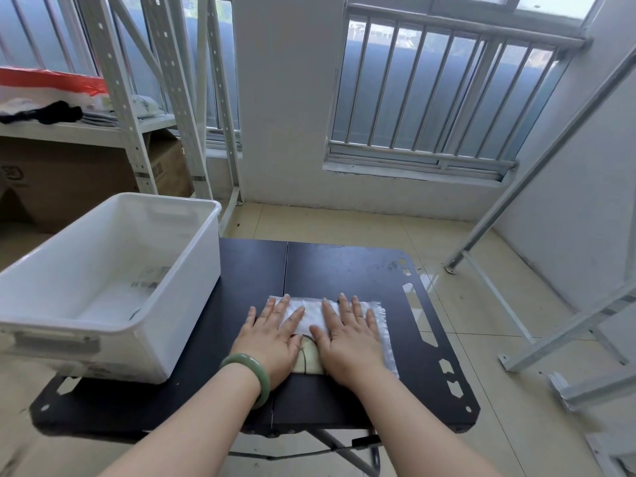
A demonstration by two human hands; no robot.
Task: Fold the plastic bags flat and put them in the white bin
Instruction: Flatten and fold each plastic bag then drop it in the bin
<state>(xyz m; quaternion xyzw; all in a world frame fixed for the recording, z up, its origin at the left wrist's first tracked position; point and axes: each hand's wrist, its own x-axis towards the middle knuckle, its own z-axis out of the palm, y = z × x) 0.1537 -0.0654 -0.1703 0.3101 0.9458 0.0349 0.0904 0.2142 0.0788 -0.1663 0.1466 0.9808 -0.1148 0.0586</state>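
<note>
A clear, crinkly plastic bag [311, 313] lies flat in the middle of the matte black folding table [344, 266], a rectangle with a frosted, pebbled strip down its 3 o'clock edge. Both hands press on it palm down with the fingers straight and spread: the left hand [272, 339] covers its 9 o'clock half and the right hand [349, 342] its 3 o'clock half. Between the wrists a cream patch crossed by a thin dark line shows; what it is I cannot tell. A smooth green bangle [249, 370] circles the left wrist. At 9 o'clock from the bag stands the white bin [192, 256], glossy hard plastic with sloped walls, holding a flat clear bag with a printed label [148, 282] on its floor.
</note>
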